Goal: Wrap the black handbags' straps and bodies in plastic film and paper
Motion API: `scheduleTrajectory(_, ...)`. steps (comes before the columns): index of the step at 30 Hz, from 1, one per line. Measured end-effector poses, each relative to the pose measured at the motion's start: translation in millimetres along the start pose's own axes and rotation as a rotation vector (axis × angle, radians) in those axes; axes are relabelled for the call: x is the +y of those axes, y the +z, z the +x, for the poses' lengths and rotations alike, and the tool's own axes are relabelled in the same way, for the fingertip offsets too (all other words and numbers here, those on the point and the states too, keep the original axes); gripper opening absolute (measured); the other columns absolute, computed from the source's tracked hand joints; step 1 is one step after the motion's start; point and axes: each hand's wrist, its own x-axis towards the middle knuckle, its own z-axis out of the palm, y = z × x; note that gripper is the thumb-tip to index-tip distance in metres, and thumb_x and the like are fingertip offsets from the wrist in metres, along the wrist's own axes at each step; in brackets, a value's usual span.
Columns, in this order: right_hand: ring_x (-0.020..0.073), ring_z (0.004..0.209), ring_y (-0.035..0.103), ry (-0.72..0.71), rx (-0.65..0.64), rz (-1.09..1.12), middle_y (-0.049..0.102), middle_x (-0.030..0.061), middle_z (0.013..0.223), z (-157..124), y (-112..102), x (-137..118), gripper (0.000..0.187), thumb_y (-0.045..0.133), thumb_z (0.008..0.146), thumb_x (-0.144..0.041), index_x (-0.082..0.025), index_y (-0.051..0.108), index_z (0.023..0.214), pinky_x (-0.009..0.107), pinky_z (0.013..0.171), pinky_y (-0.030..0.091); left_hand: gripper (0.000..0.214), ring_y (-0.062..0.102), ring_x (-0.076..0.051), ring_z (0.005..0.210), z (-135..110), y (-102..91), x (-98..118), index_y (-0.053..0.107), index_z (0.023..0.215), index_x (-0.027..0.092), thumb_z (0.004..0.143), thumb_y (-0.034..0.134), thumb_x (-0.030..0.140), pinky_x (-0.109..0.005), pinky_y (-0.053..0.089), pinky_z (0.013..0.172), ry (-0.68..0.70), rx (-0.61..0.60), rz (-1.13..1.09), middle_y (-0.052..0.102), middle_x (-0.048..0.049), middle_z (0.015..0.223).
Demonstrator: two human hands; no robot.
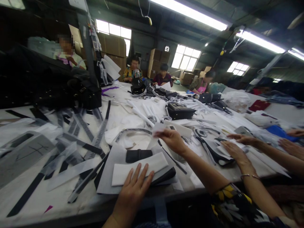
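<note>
My left hand [137, 182] lies with its fingers spread on a folded white padding sheet [152, 164]. Under that sheet is a black bag [163, 175], mostly covered, with a black strap piece [139, 155] showing behind it. Grey-white wrapping paper [106, 177] is spread beneath the bag. Farther out, my right hand [172, 139] pinches a thin translucent white sheet [158, 127] between its fingertips. Close by on the table is a plastic-wrapped handle [133, 130], curved in a loop.
Wrapped black straps [87, 129] and a grey box [23, 155] crowd the left. At right, a co-worker's hands [237, 152] touch another black bag [213, 148]. Black handbags [179, 110] and white packing pieces fill the middle. Several people sit across the table.
</note>
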Motion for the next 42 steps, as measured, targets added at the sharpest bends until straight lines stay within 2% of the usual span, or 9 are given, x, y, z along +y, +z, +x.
scheduleTrajectory(6,0.0181,0.105,0.072,-0.246,-0.131,-0.179,0.077,0.0027,0.11,-83,-9,-14,0.029,0.063,0.088,-0.013,-0.022,0.074,0.113,0.028,0.097,0.055,0.056,0.048,-0.03,0.136,5,-4.6,-6,0.045,0.149,0.027,0.097,0.036,0.006,-0.045,0.051,0.104,0.022,-0.05,-0.02,0.045,-0.004,0.154)
scheduleTrajectory(13,0.0188,0.125,0.061,-0.577,-0.121,-0.507,0.072,0.005,0.124,-143,20,17,0.033,0.049,0.096,-0.01,-0.02,0.066,0.123,0.041,0.117,0.037,0.052,0.054,-0.031,0.131,10,-4.6,-3,0.058,0.138,0.023,0.099,0.027,0.008,-0.049,0.051,0.101,-0.035,0.014,-0.085,0.053,-0.0051,0.148)
scheduleTrajectory(16,0.0197,0.133,0.054,-0.642,-0.065,-0.612,0.069,0.0063,0.129,-157,30,30,0.039,0.046,0.096,-0.008,-0.018,0.061,0.131,0.045,0.121,0.03,0.051,0.053,-0.032,0.131,11,-6.8,-2,0.052,0.144,0.021,0.1,0.028,0.009,-0.05,0.052,0.099,-0.003,-0.027,-0.059,0.052,-0.0085,0.148)
scheduleTrajectory(21,0.0216,0.142,0.043,-0.637,-0.226,-0.594,0.06,0.0114,0.141,-161,19,29,0.054,0.04,0.089,-0.003,-0.013,0.051,0.141,0.049,0.121,0.03,0.057,0.052,-0.034,0.133,11,-7.6,-3,0.043,0.149,0.032,0.097,0.038,0.008,-0.052,0.052,0.1,-0.012,-0.086,-0.088,0.05,-0.0103,0.15)
scheduleTrajectory(25,0.0203,0.131,0.056,-0.492,-0.328,-0.363,0.065,0.0113,0.134,-151,0,9,0.048,0.048,0.089,-0.009,-0.016,0.056,0.135,0.046,0.118,0.035,0.057,0.051,-0.035,0.133,11,-9.3,-2,0.048,0.146,0.032,0.095,0.042,0.007,-0.053,0.051,0.1,-0.008,-0.106,-0.102,0.05,-0.0115,0.15)
scheduleTrajectory(28,0.0188,0.111,0.066,-0.456,-0.245,-0.32,0.071,0.0108,0.118,-142,1,3,0.033,0.057,0.095,-0.019,-0.017,0.061,0.127,0.038,0.107,0.046,0.058,0.05,-0.036,0.134,12,-11.6,-2,0.047,0.147,0.031,0.094,0.044,0.006,-0.054,0.051,0.101,-0.005,-0.12,-0.099,0.049,-0.0122,0.151)
scheduleTrajectory(31,0.0192,0.1,0.067,-0.579,-0.134,-0.443,0.074,0.0088,0.106,-136,14,14,0.026,0.062,0.096,-0.025,-0.018,0.063,0.121,0.036,0.093,0.052,0.06,0.049,-0.036,0.135,12,-11.5,-2,0.046,0.147,0.031,0.093,0.047,0.006,-0.054,0.05,0.102,-0.003,-0.139,-0.104,0.047,-0.0124,0.152)
scheduleTrajectory(39,0.019,0.092,0.063,-0.667,0.062,-0.605,0.072,0.0065,0.097,-139,41,43,0.017,0.055,0.098,-0.016,-0.018,0.064,0.112,0.035,0.085,0.047,0.069,0.041,-0.037,0.141,18,-18.7,-2,0.047,0.146,0.031,0.084,0.055,0.002,-0.056,0.045,0.107,-0.058,-0.243,-0.196,0.037,-0.0086,0.158)
scheduleTrajectory(42,0.018,0.084,0.061,-0.636,0.074,-0.631,0.07,0.0048,0.091,-140,46,48,0.012,0.055,0.098,-0.019,-0.019,0.066,0.104,0.033,0.08,0.045,0.062,0.036,-0.04,0.143,27,-29.1,4,0.05,0.143,0.027,0.083,0.062,0.016,-0.061,0.041,0.108,-0.097,-0.306,-0.292,0.035,-0.0061,0.16)
